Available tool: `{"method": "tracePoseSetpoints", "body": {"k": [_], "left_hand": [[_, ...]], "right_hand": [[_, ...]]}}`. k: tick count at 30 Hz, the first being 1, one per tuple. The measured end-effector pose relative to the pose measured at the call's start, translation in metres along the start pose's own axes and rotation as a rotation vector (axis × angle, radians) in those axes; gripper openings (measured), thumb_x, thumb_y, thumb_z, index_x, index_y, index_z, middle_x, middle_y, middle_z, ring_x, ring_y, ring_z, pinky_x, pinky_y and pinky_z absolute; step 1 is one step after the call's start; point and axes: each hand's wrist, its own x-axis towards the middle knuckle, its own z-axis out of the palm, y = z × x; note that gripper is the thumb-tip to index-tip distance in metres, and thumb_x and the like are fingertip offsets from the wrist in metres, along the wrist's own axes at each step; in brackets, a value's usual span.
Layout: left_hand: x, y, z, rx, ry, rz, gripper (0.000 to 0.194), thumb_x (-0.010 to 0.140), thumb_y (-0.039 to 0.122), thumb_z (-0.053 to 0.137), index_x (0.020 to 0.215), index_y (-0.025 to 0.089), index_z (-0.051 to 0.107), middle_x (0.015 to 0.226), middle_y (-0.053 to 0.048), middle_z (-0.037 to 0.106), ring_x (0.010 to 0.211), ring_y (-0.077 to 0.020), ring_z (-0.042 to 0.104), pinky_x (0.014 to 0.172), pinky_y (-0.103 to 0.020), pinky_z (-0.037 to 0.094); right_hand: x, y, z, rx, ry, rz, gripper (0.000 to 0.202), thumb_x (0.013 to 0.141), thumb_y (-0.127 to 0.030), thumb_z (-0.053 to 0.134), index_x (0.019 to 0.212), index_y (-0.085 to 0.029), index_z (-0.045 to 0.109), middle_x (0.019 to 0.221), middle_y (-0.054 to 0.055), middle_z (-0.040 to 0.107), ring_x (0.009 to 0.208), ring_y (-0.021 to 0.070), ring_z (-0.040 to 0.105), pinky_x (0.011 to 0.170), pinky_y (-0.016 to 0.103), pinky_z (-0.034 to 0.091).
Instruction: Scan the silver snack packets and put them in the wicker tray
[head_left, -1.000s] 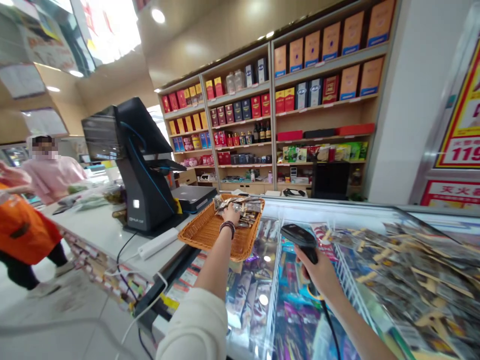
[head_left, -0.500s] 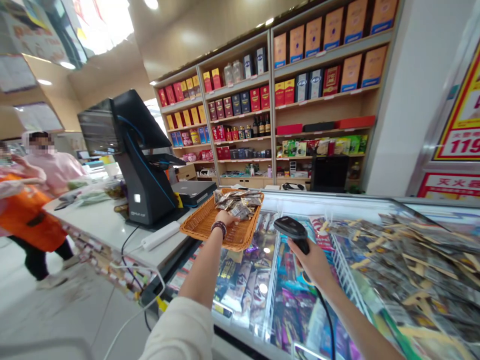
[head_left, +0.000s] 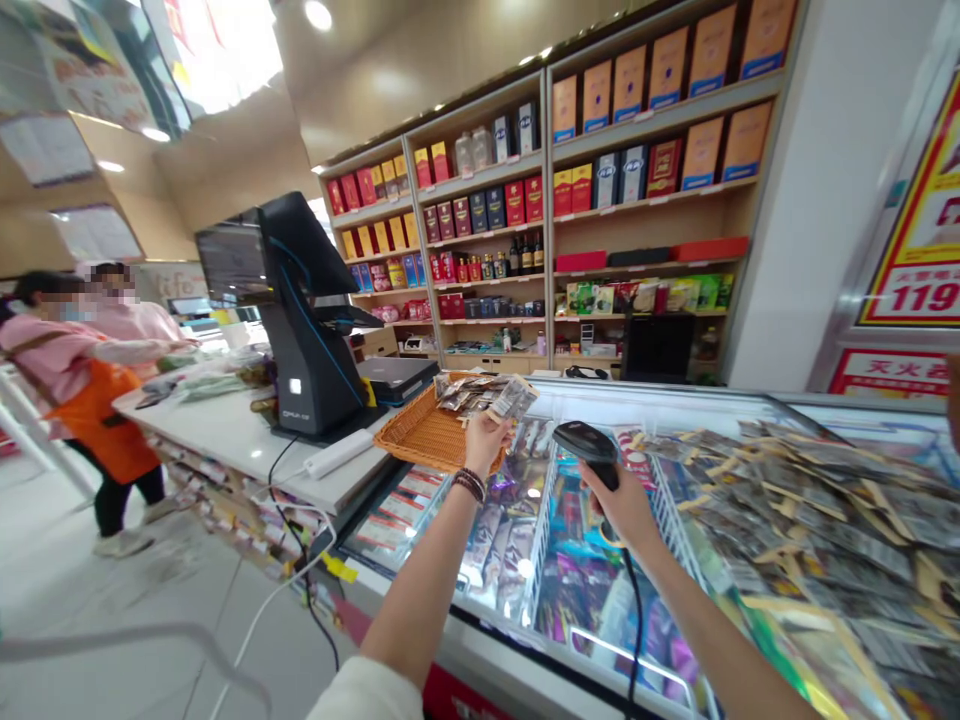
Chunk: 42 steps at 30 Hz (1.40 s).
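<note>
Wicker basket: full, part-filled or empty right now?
Part-filled: small packets are heaped at the far end of the basket, while its near-left part shows bare wicker.

Taking the black sales terminal [head_left: 304,320] as the landmark, it stands on a white desk [head_left: 251,452], with a flat dark device [head_left: 401,376] just beside it on the right and a long white bar [head_left: 339,453] in front. Well behind and to its right rises a shelving unit [head_left: 630,235] filled with boxed goods, orange boxes [head_left: 670,68] at the upper right. Left of the terminal are a person in an orange apron [head_left: 112,400] and a second person in pink [head_left: 141,318]. A white cable [head_left: 261,612] hangs below it; far right, a red-and-yellow sign [head_left: 916,290] reads "119".
</note>
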Motion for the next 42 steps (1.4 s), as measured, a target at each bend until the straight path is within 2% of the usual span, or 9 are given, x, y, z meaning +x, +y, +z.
{"method": "tracePoseSetpoints", "body": {"k": [4,9,18,25,36,42], "left_hand": [[-0.009,-0.007,0.014,-0.067,-0.061,-0.029,0.038,0.065,0.039,0.091,0.078,0.016,0.064,0.067,-0.005,0.073,0.061,-0.0173,0.072,0.069,-0.032,0.063],[-0.013,-0.013,0.013,-0.010,-0.086,0.010,0.041,0.063,0.044,0.090,0.072,0.018,0.060,0.066,-0.005,0.073,0.065,-0.0194,0.074,0.071,-0.035,0.064],[-0.014,-0.013,0.009,0.019,-0.133,0.017,0.030,0.066,0.032,0.086,0.077,0.017,0.062,0.065,-0.003,0.073,0.063,-0.0192,0.074,0.073,-0.037,0.065],[-0.015,-0.011,0.008,0.067,-0.134,0.013,0.026,0.070,0.029,0.084,0.078,0.017,0.061,0.069,-0.005,0.074,0.069,-0.0220,0.076,0.076,-0.039,0.065],[-0.017,-0.009,0.009,0.071,-0.139,0.022,0.028,0.068,0.029,0.086,0.076,0.017,0.062,0.067,-0.004,0.073,0.066,-0.0198,0.074,0.074,-0.037,0.064],[-0.015,0.000,0.020,0.055,-0.148,0.007,0.032,0.067,0.034,0.088,0.079,0.016,0.065,0.069,-0.005,0.074,0.063,-0.0187,0.073,0.068,-0.033,0.063]], "right_hand": [[0.000,-0.003,-0.002,0.063,0.012,-0.023,0.056,0.069,-0.078,0.068,0.072,-0.024,0.056,0.054,0.001,0.061,0.037,0.0157,0.050,0.040,0.030,0.039],[-0.002,-0.009,-0.002,0.062,-0.001,-0.027,0.056,0.072,-0.079,0.067,0.069,-0.025,0.055,0.045,-0.001,0.055,0.036,0.0170,0.050,0.041,0.031,0.041],[-0.008,-0.029,-0.004,0.080,-0.047,-0.042,0.057,0.072,-0.079,0.066,0.060,-0.025,0.052,0.040,0.000,0.051,0.036,0.0155,0.047,0.043,0.031,0.041],[-0.009,-0.033,-0.005,0.101,-0.073,-0.044,0.057,0.074,-0.077,0.066,0.057,-0.025,0.050,0.040,0.000,0.049,0.036,0.0147,0.045,0.043,0.030,0.041],[-0.009,-0.033,-0.003,0.134,-0.034,-0.055,0.057,0.071,-0.078,0.069,0.061,-0.025,0.052,0.042,-0.001,0.051,0.037,0.0147,0.047,0.043,0.029,0.041],[-0.008,-0.029,-0.021,0.153,0.007,-0.056,0.056,0.072,-0.076,0.071,0.065,-0.023,0.055,0.042,-0.002,0.052,0.036,0.0130,0.046,0.041,0.027,0.039]]}}
